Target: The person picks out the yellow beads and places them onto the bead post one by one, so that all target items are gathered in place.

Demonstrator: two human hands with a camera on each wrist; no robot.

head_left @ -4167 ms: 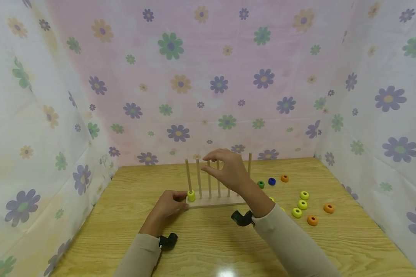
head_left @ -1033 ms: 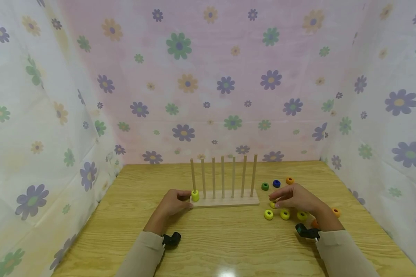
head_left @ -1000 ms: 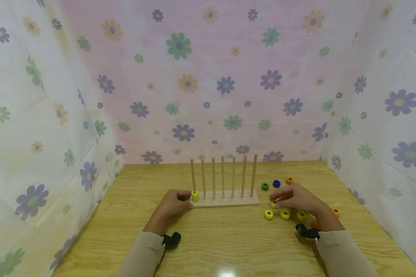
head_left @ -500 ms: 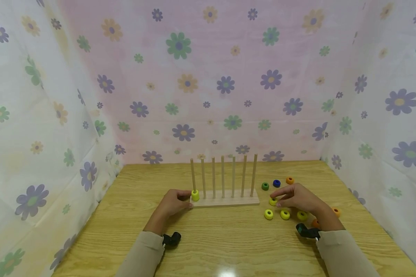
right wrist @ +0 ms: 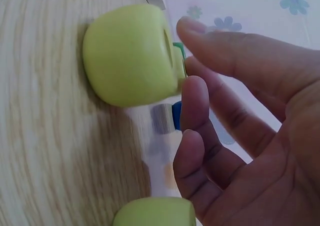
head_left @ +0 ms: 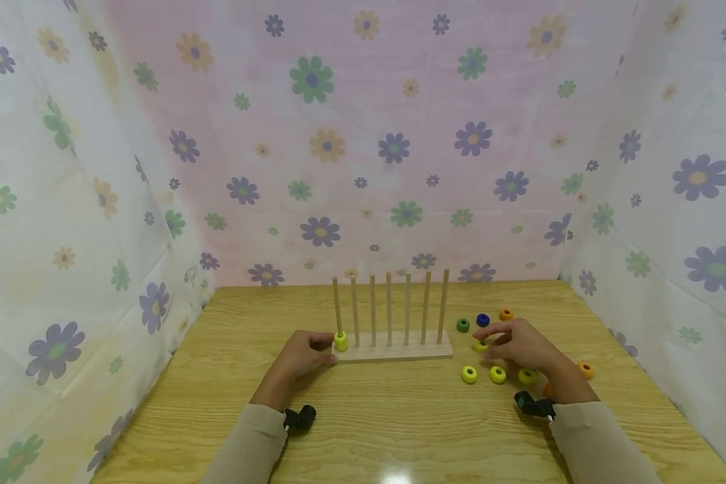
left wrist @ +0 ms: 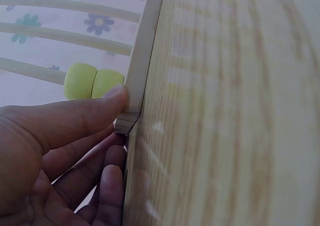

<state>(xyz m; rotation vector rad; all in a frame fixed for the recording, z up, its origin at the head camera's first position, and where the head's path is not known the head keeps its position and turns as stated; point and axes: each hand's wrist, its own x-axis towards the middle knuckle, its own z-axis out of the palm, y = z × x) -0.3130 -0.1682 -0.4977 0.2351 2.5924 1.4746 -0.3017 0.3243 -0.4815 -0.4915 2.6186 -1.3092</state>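
Note:
In the head view my left hand (head_left: 298, 357) grips the left end of a wooden peg rack (head_left: 393, 352). The left wrist view shows the thumb against the base's (left wrist: 141, 66) edge, fingers behind. Two yellow beads (left wrist: 94, 81) are stacked on the leftmost of several upright pegs; the other pegs are bare. Right of the rack, my right hand (head_left: 523, 349) pinches a yellow bead (head_left: 480, 347) between thumb and fingertips, low over the table. A nearer yellow bead (right wrist: 127, 56) partly blocks that grasp in the right wrist view.
Before the right hand lie loose yellow beads (head_left: 469, 374). Behind it are a green bead (head_left: 462, 325), a blue bead (head_left: 482, 320) and an orange bead (head_left: 505, 314). Another orange bead (head_left: 586, 370) lies beyond the right wrist. Flowered cloth (head_left: 393, 202) surrounds the wooden table (head_left: 363, 417).
My right hand has come from above the rack to the beads at right, and the yellow bead at its fingertips has shifted slightly up. My left hand still holds the rack's end.

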